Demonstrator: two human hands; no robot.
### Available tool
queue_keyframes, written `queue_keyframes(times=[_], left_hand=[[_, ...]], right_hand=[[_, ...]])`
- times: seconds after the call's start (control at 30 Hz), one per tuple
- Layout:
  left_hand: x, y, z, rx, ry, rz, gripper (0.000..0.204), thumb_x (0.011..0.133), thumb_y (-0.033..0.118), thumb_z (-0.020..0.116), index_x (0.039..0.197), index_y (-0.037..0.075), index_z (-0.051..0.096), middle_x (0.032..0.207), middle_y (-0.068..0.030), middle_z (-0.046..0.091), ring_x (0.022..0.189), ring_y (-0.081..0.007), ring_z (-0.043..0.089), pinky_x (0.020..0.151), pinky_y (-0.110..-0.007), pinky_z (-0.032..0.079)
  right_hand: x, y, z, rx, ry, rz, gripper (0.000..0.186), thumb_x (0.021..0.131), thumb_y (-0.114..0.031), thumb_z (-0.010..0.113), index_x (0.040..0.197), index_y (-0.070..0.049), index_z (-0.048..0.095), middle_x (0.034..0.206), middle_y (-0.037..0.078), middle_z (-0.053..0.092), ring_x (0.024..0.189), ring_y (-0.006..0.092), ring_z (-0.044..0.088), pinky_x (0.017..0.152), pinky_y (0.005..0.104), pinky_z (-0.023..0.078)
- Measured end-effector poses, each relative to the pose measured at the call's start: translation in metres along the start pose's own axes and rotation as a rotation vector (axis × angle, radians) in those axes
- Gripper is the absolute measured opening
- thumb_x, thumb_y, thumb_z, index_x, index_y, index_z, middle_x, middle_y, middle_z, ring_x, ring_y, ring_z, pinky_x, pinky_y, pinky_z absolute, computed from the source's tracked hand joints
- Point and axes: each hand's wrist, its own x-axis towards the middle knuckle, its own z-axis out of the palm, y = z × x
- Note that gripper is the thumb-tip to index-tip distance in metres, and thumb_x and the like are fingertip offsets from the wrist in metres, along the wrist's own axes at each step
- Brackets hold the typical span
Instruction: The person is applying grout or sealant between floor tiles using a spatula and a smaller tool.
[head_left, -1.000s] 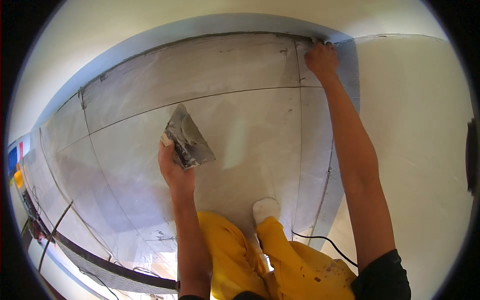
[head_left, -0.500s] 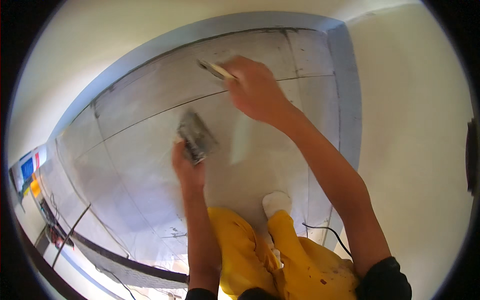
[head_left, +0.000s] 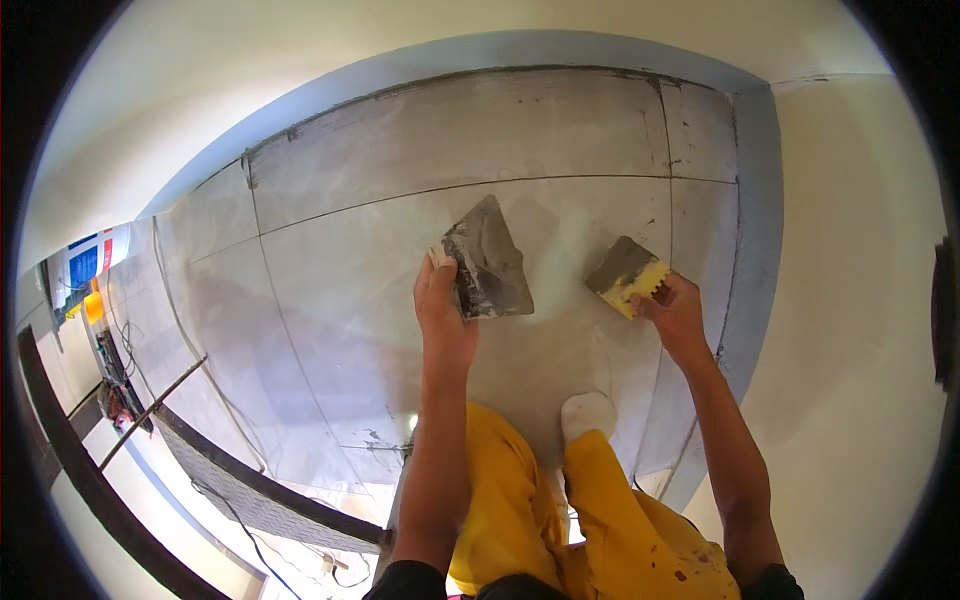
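Note:
My left hand (head_left: 446,325) grips a wide flat scraper blade (head_left: 494,260), smeared with grey paste and held broad side up in front of my left thigh. To its right, my right hand (head_left: 677,315) pinches a smaller yellow notched spreader (head_left: 640,287) by its toothed edge. Grey paste coats that spreader's far corner. The two tools are apart. Beyond both lies a surface of large grey tiles or panels (head_left: 350,270) with thin dark seams. Dark smears mark its far edge and the seam at the right.
A pale blue-grey border (head_left: 450,50) runs along cream walls (head_left: 850,300). My white-covered foot (head_left: 588,415) and yellow trousers (head_left: 510,500) are below. At lower left stand a dark metal frame (head_left: 75,470) and a mesh-like step (head_left: 260,495), with cables (head_left: 235,515) nearby. A blue-and-white bag (head_left: 88,262) lies farther left.
My right hand has come down and to the right from the far seam, turning the spreader's face into view. My left hand has shifted right and slightly up with its scraper. The view has shifted too.

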Motion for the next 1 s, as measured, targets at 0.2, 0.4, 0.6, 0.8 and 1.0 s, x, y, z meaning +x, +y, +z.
queue_keyframes(times=[0.2,0.4,0.6,0.8,1.0], left_hand=[[0.000,-0.003,0.001,0.156,-0.087,0.003,0.023,0.089,0.010,0.040,0.106,0.000,0.051,0.096,-0.0044,0.057,0.084,-0.0102,0.054,0.075,-0.025,0.044],[-0.004,-0.012,0.006,0.283,-0.175,-0.060,0.019,0.091,0.011,0.041,0.101,0.000,0.052,0.094,-0.0025,0.057,0.084,-0.0068,0.052,0.074,-0.023,0.043],[-0.007,-0.009,0.011,0.321,-0.217,-0.111,0.019,0.090,0.012,0.042,0.100,0.000,0.052,0.091,-0.0015,0.057,0.081,-0.0061,0.051,0.073,-0.022,0.042],[-0.003,-0.010,-0.003,0.408,-0.174,-0.040,0.027,0.088,0.016,0.044,0.109,0.000,0.051,0.098,-0.0070,0.059,0.087,-0.0156,0.059,0.076,-0.030,0.048],[0.011,0.002,-0.017,0.081,0.061,0.032,0.023,0.087,0.015,0.042,0.104,0.002,0.051,0.094,-0.0047,0.056,0.084,-0.0146,0.055,0.073,-0.028,0.045]], right_hand=[[-0.013,0.002,-0.013,-0.032,0.241,0.104,0.034,0.075,-0.007,0.066,0.105,0.003,0.055,0.092,0.016,0.060,0.083,0.0233,0.060,0.079,0.0324,0.047],[-0.004,-0.081,-0.010,-0.213,0.122,-0.411,0.039,0.074,-0.001,0.058,0.113,-0.005,0.056,0.119,0.019,0.041,0.114,0.0310,0.040,0.096,0.0388,0.034],[0.015,-0.100,0.011,-0.286,0.051,-0.641,0.040,0.074,0.008,0.051,0.110,-0.007,0.060,0.114,0.016,0.043,0.110,0.0305,0.040,0.093,0.0376,0.035],[0.023,-0.103,0.018,-0.298,-0.027,-0.678,0.036,0.071,0.011,0.050,0.100,-0.007,0.063,0.112,0.016,0.044,0.109,0.0303,0.041,0.091,0.0377,0.035],[0.126,-0.062,-0.004,-0.175,0.433,-0.409,0.037,0.075,-0.014,0.054,0.109,0.000,0.051,0.110,0.019,0.048,0.100,0.0344,0.046,0.087,0.0425,0.039]])
